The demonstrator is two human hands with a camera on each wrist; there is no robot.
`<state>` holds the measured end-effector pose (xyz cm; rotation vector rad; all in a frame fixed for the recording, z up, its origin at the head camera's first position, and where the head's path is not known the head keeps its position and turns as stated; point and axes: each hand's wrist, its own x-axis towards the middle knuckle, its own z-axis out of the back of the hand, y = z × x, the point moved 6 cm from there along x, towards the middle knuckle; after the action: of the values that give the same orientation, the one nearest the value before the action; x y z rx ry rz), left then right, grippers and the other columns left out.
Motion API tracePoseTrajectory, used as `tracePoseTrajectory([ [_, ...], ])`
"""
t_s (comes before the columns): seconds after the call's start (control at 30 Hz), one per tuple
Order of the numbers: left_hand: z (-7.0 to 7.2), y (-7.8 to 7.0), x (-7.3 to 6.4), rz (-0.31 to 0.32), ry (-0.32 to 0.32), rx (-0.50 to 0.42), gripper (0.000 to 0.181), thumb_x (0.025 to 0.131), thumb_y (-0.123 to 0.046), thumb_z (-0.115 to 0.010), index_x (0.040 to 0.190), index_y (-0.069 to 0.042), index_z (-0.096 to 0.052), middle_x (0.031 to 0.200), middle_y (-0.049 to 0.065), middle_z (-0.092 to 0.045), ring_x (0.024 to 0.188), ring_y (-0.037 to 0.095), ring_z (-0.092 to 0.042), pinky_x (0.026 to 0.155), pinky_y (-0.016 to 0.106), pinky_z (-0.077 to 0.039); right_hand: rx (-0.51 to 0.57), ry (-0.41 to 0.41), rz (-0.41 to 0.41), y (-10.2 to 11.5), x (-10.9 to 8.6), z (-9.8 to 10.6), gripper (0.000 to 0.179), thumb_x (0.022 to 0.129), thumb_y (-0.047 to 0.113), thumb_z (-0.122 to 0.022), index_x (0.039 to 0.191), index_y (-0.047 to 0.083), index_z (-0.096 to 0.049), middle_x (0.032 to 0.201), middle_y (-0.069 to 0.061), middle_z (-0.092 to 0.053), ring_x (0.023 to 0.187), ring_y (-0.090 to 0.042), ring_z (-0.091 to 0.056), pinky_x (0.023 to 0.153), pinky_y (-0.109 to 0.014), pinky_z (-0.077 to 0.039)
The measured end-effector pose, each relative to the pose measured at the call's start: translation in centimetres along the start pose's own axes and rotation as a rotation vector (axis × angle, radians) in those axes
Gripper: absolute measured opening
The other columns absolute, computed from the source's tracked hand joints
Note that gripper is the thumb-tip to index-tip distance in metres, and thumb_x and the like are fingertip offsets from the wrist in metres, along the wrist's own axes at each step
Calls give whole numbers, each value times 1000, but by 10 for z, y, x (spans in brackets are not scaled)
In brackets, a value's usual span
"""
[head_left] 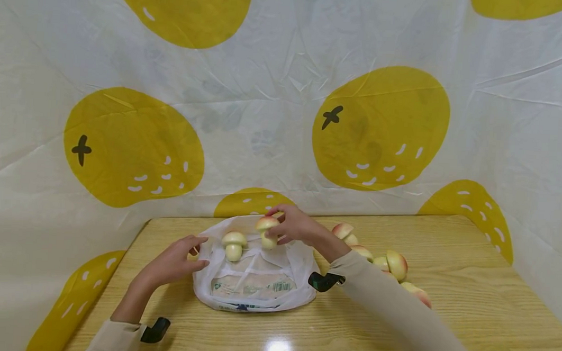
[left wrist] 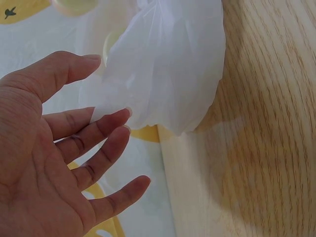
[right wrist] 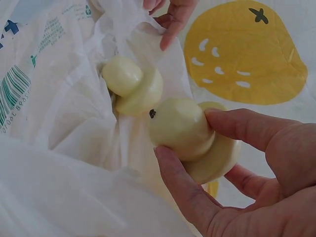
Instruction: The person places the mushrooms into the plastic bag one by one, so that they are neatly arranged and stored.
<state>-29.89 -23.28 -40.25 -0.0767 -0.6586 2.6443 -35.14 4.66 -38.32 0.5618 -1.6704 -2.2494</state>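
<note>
My right hand [head_left: 291, 225] pinches a mushroom [right wrist: 182, 131], pale yellow with a reddish cap, between thumb and fingers above the back right of a white plastic bag [head_left: 250, 301]. A second pale mushroom [head_left: 234, 245] lies at the bag's mouth, left of the held one. At the bag's left edge is my left hand [head_left: 176, 263], its fingers loosely bent and its thumb apart from them. In the left wrist view, the bag's thin film covers the tip of one left-hand finger [left wrist: 74, 121], and the palm holds nothing.
Several more mushrooms [head_left: 397, 265] lie on the wooden table [head_left: 484, 292] to the right, partly hidden behind my right sleeve. A pale curtain with big yellow fruit prints [head_left: 381, 128] hangs along the table's back edge. Black straps [head_left: 156, 330] sit at both wrists.
</note>
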Motion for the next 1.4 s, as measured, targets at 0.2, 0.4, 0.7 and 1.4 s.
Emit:
tracePoseTrajectory([
  [0.2,-1,0,-1,-16,0,4,61,92,-27,-75,139,7,-56,104,4,-62,99,23,-58,83,42,-51,-6,-41,-23,-6,11,-12,50,85,0,-79,130,0,-58,108,-19,-61,84,-25,-66,80,-50,-59],
  [0.4,-1,0,0,-30,-6,15,60,91,-25,-75,137,8,-57,102,4,-62,97,22,-58,83,43,-51,-29,-107,-6,-15,21,-19,49,82,-1,-81,126,0,-58,103,-17,-63,82,-23,-66,75,-46,-61],
  [0.7,-1,1,1,-21,0,6,60,91,-25,-76,137,8,-57,104,5,-62,98,24,-58,82,42,-50,-95,-164,-17,-20,26,-29,47,79,-2,-82,121,0,-59,99,-14,-62,76,-22,-61,74,-45,-60],
  [1.4,-4,6,1,-30,-4,6,61,92,-27,-75,138,7,-56,108,6,-64,99,23,-59,84,43,-51,-475,-221,33,-28,31,-37,52,80,20,-84,124,3,-64,109,-8,-68,89,-21,-58,77,-30,-48],
])
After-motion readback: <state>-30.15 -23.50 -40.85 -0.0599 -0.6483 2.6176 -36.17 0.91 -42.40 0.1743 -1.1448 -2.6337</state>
